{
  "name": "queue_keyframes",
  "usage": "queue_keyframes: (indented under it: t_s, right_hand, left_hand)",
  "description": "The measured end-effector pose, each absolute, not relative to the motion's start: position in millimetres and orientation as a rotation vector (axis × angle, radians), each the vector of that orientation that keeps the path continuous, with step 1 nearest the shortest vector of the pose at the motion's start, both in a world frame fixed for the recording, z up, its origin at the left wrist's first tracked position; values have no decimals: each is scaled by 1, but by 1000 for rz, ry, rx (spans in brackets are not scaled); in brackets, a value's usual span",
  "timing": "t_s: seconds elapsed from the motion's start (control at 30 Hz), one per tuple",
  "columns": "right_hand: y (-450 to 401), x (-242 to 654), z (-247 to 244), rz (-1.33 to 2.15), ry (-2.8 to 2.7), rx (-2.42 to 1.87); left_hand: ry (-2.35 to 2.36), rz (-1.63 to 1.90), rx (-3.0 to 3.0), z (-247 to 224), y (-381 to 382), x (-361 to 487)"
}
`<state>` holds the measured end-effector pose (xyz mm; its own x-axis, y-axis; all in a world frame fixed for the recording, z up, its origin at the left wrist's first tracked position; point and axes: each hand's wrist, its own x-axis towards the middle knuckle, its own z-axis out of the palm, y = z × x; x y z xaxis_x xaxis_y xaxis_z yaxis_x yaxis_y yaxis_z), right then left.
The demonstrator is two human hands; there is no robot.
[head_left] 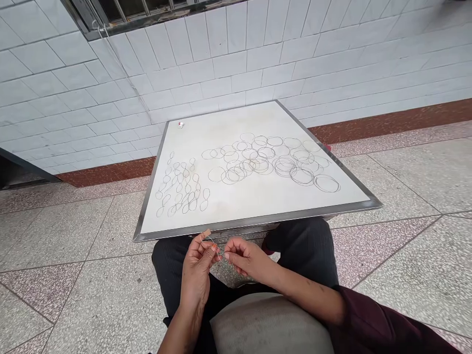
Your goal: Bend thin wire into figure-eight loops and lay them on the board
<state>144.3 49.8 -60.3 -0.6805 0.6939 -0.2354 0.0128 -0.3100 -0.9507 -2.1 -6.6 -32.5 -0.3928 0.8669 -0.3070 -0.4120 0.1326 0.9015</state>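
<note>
Wire ring (pixel 216 250) hangs between my two hands, just in front of the near edge of the white-topped table (pixel 254 215). My left hand (pixel 197 268) stands upright, its fingers closed in a pinch on the ring's upper side, with a strip of tan wrapping (pixel 206 233) around one fingertip. My right hand (pixel 247 258) comes in from the other side, thumb and fingertips drawn together at the wire, and the rest of the hand is curled loosely. The thin wire is hard to follow where it crosses my fingers, so I cannot tell exactly how much of it each hand grips.

Both hands are over my lap, above my dark trousers (pixel 302 246). A rounded grey cushion (pixel 269 324) bulges up beneath my right forearm, and a maroon sleeve (pixel 372 319) shows at the lower right. The table's metal-bound edge runs just beyond my fingers, between my hands and what lies on top.

Across the tabletop, a loose crowd of overlapping wire rings (pixel 265 162) fills the right side, while narrower figure-eight wire loops (pixel 180 189) cluster on the left. A small white object (pixel 180 125) sits at the far left corner, and a red scrap (pixel 327 147) pokes out at the far right edge. Beyond the table are a terrazzo floor (pixel 401 182), a reddish-brown skirting band (pixel 387 123), a white tiled wall (pixel 221 64) and a barred window (pixel 129 14).
</note>
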Motion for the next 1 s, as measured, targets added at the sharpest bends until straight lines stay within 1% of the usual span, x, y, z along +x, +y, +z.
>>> queue_keyframes:
  t_s: [0.2, 0.5, 0.77, 1.0]
  right_hand:
    - [51, 144, -60, 1980, -1469, -935]
    - [54, 144, -59, 1988, -1405, -930]
    - [52, 142, -53, 2012, -1410, -885]
    - [53, 143, -49, 1856, -1484, -838]
  left_hand:
    - [1330, 1501, 504, -37, -6, -4]
    - [1226, 1510, 436, -37, -10, -7]
    - [1250, 1520, 396, -42, -10, 0]
    - [1228, 1512, 427, -44, -11, 0]
